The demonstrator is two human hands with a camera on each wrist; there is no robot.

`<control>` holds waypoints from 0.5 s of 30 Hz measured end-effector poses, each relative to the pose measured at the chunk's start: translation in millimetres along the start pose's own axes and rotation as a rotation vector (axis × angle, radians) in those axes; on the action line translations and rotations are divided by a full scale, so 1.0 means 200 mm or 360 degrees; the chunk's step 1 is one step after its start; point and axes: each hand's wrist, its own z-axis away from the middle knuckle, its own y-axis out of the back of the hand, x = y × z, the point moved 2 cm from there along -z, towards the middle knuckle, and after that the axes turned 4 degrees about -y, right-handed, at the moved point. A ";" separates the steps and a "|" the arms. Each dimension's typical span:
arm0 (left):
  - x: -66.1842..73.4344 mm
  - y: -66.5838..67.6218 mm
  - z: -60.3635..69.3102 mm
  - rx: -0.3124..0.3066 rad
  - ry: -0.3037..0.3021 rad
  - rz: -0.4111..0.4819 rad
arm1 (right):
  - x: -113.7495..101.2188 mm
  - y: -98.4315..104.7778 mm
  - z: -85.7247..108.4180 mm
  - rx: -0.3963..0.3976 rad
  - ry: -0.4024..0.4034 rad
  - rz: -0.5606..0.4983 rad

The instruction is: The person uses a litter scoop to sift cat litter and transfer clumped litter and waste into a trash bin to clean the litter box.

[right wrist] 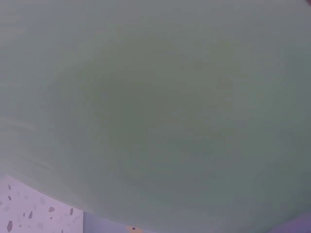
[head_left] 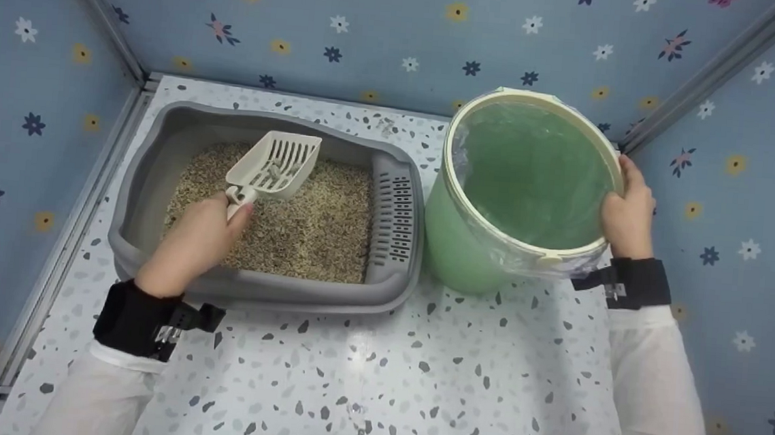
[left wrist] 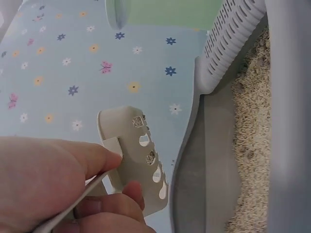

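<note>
My left hand (head_left: 199,235) grips the handle of a pale slotted litter scoop (head_left: 282,159), thumb along the top. Small grey clumps (head_left: 273,170) lie in the scoop. It is held above a grey litter box (head_left: 334,299) containing brown and tan litter (head_left: 311,233). In the left wrist view, clumps show through the scoop's slots. My right hand (head_left: 632,211) holds the cream rim of a green trash bin (head_left: 467,250) on its right side, thumb over the edge. Clear plastic liner (head_left: 579,261) folds over the rim. The bin's blurred wall (right wrist: 160,116) fills most of the right wrist view.
The litter box and bin stand side by side on a white speckled surface (head_left: 349,378). Blue flowered panels (head_left: 373,39) enclose the back and both sides. A perforated ledge (head_left: 394,218) forms the litter box's right end, close to the bin.
</note>
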 end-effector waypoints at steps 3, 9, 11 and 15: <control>0.06 0.01 0.01 0.0154 -0.0105 -0.0093 | 0.00 0.00 0.00 0.0000 -0.0008 0.0001; 0.21 0.02 0.03 0.0432 -0.0317 -0.0290 | 0.00 -0.01 -0.01 0.0009 -0.0014 0.0007; 0.27 0.03 0.03 0.0454 -0.0344 -0.0329 | 0.00 -0.01 -0.01 0.0009 -0.0010 -0.0002; 0.38 0.04 0.01 0.0440 -0.0373 -0.0390 | 0.00 -0.01 0.00 0.0005 0.0005 -0.0029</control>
